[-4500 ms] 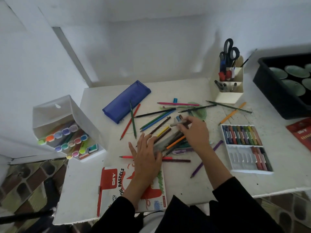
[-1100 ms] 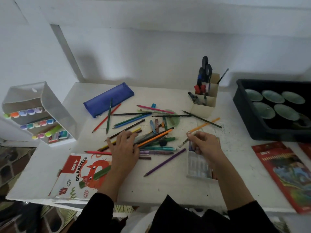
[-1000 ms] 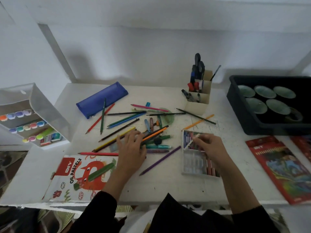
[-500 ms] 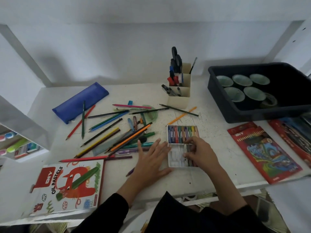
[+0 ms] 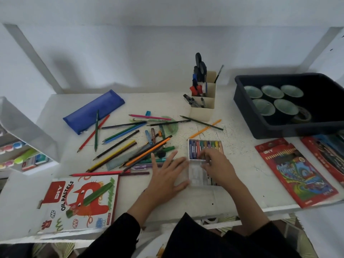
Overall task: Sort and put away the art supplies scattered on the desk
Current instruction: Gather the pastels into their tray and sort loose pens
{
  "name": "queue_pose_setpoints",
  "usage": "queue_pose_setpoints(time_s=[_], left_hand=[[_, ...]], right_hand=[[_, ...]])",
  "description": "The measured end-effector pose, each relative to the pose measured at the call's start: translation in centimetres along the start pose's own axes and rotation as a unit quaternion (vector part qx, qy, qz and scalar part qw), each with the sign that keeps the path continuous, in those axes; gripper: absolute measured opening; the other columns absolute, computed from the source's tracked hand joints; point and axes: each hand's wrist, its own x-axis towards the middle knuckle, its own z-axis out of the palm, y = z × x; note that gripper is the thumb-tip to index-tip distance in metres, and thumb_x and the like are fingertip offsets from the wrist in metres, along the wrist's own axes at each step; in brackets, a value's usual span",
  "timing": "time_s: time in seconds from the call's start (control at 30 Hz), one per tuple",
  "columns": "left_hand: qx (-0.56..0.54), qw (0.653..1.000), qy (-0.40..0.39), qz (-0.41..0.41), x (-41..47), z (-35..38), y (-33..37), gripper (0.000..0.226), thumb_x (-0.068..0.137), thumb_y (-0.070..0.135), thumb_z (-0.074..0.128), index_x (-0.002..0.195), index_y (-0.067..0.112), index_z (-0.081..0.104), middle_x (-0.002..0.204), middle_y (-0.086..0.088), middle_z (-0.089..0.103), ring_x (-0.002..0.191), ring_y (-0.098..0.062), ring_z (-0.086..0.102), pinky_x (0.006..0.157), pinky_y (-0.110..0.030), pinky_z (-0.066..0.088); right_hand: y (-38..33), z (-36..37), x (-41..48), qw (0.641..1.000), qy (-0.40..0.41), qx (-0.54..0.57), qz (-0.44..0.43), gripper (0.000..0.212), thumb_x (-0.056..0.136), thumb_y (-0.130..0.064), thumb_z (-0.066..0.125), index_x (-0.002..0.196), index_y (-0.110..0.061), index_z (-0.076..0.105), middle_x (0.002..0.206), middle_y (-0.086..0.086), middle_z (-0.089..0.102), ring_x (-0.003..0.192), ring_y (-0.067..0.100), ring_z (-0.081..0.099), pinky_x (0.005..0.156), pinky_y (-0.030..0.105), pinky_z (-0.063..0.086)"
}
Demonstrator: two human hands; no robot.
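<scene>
Pastel tray [image 5: 195, 174] top row multicoloured | left hand [image 5: 167, 177] flat, touching | right hand [image 5: 217, 166] grip unclear

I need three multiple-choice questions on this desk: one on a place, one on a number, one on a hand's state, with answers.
1. Where is the blue pencil case? A. at the back left of the desk. B. in the pen holder. C. on the red box.
2. How many pale green cups are in the black bin? A. three. B. five. C. eight.
3. The left hand is: A. gripping scissors. B. flat beside the pastel tray. C. pinching a pencil.
Answers: 1 A, it lies behind the pencils. 2 B, five are visible. 3 B, its fingers are straight.
</scene>
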Motion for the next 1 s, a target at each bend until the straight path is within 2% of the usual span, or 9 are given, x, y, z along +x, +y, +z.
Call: queue_pose_setpoints(time_s=[0.1, 0.17, 0.27, 0.43, 0.57, 0.67, 0.73, 0.87, 1.0], left_hand=[[-0.003, 0.997, 0.045, -0.065, -0.4, -1.9, -2.2, 0.052, 0.09, 0.056, 0.034, 0.137, 0.034, 0.041, 0.146, 0.009, 0.037, 0.144, -0.013, 0.012, 0.104, -0.07, -0.006], [0.02, 0.99, 0.064, -0.125, -1.1, -3.1, -4.3, 0.05, 0.09, 0.052, 0.033, 0.134, 0.033, 0.045, 0.145, 0.005, 0.04, 0.143, -0.017, 0.016, 0.103, -0.07, -0.003], [0.018, 0.969, 0.097, -0.228, -2.9, -4.6, -7.8, 0.046, 0.092, 0.046, 0.03, 0.131, 0.03, 0.05, 0.142, 0.001, 0.044, 0.142, -0.02, 0.022, 0.103, -0.071, -0.001], [0.006, 0.926, 0.083, -0.367, -6.4, -6.1, -11.6, 0.041, 0.098, 0.036, 0.04, 0.138, 0.027, 0.043, 0.149, -0.001, 0.033, 0.145, -0.019, 0.01, 0.105, -0.07, -0.006], [-0.002, 0.921, 0.07, -0.383, -8.2, -5.8, -12.3, 0.044, 0.096, 0.04, 0.037, 0.138, 0.025, 0.042, 0.148, -0.002, 0.035, 0.144, -0.021, 0.013, 0.106, -0.07, 0.0], [0.013, 0.928, 0.059, -0.367, -8.8, -5.3, -12.1, 0.057, 0.089, 0.049, 0.019, 0.134, 0.024, 0.045, 0.144, -0.002, 0.038, 0.142, -0.023, 0.02, 0.106, -0.071, 0.006], [0.025, 0.932, 0.057, -0.358, -8.8, -5.0, -12.2, 0.059, 0.088, 0.05, 0.016, 0.134, 0.025, 0.044, 0.144, -0.001, 0.038, 0.142, -0.023, 0.021, 0.106, -0.07, 0.007], [0.025, 0.933, 0.045, -0.356, -8.6, -4.8, -12.5, 0.057, 0.089, 0.052, 0.019, 0.134, 0.026, 0.042, 0.144, -0.001, 0.037, 0.142, -0.023, 0.021, 0.106, -0.07, 0.007], [0.039, 0.936, 0.04, -0.348, -8.1, -5.1, -12.3, 0.045, 0.096, 0.046, 0.039, 0.135, 0.026, 0.045, 0.144, -0.002, 0.04, 0.142, -0.024, 0.021, 0.104, -0.071, 0.003]], right_hand=[[-2.5, 0.4, 0.7, 0.993, -0.015, 0.074, -0.089, 0.02, 0.085, -0.006, 0.064, 0.089, -0.026, 0.06, 0.084, -0.004, 0.055, 0.071, 0.0, 0.048, 0.066, 0.014, 0.04], [-4.3, 1.1, 1.3, 0.991, -0.019, 0.082, -0.104, 0.013, 0.087, -0.011, 0.062, 0.09, -0.024, 0.063, 0.084, -0.008, 0.057, 0.068, 0.0, 0.048, 0.067, 0.018, 0.043], [-7.1, 2.5, 3.3, 0.994, 0.004, 0.058, -0.092, 0.009, 0.09, -0.02, 0.059, 0.093, -0.025, 0.064, 0.083, -0.014, 0.06, 0.066, 0.007, 0.055, 0.061, 0.021, 0.046], [-11.1, 5.2, 8.1, 0.994, 0.051, -0.069, -0.072, 0.013, 0.093, -0.025, 0.049, 0.099, -0.021, 0.059, 0.087, 0.002, 0.065, 0.081, 0.021, 0.06, 0.063, 0.03, 0.048], [-12.6, 7.2, 10.3, 0.987, 0.06, -0.138, -0.064, 0.021, 0.096, -0.033, 0.044, 0.099, -0.016, 0.056, 0.086, 0.007, 0.065, 0.077, 0.025, 0.059, 0.054, 0.028, 0.038], [-12.9, 8.1, 10.9, 0.988, 0.043, -0.141, -0.039, 0.026, 0.097, -0.038, 0.042, 0.104, -0.015, 0.053, 0.091, 0.007, 0.066, 0.081, 0.025, 0.06, 0.057, 0.028, 0.037], [-12.9, 8.1, 11.1, 0.992, 0.03, -0.125, -0.02, 0.026, 0.098, -0.036, 0.04, 0.108, -0.016, 0.052, 0.097, 0.008, 0.065, 0.087, 0.026, 0.06, 0.061, 0.029, 0.038], [-12.9, 7.3, 11.1, 0.995, 0.017, -0.098, -0.015, 0.019, 0.095, -0.032, 0.047, 0.109, -0.019, 0.052, 0.098, 0.005, 0.064, 0.089, 0.024, 0.059, 0.065, 0.031, 0.043], [-11.9, 5.7, 10.1, 0.995, 0.088, -0.026, -0.034, 0.017, 0.09, -0.029, 0.057, 0.105, -0.024, 0.056, 0.09, -0.006, 0.064, 0.083, 0.015, 0.059, 0.066, 0.029, 0.048]])
